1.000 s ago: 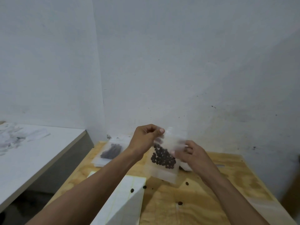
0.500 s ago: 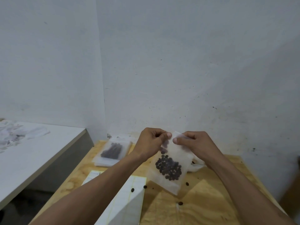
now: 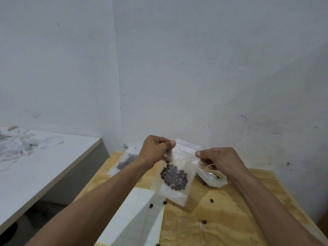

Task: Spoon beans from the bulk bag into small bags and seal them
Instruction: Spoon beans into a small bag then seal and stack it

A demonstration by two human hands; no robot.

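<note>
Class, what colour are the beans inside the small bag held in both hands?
Dark brown, almost black beans, seen through the clear small bag in the head view.

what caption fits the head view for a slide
Both hands, left and right, pinch the top of a small bag of beans above the wooden table.

plywood table — stray beans, filled bag, white sheets, spoon

The left forearm hides part of a clear plastic bag of dark beans lying on the plywood table. The right hand covers part of a crumpled clear plastic bag; its contents are unclear. The bottom edge cuts off a white lined sheet.
</note>
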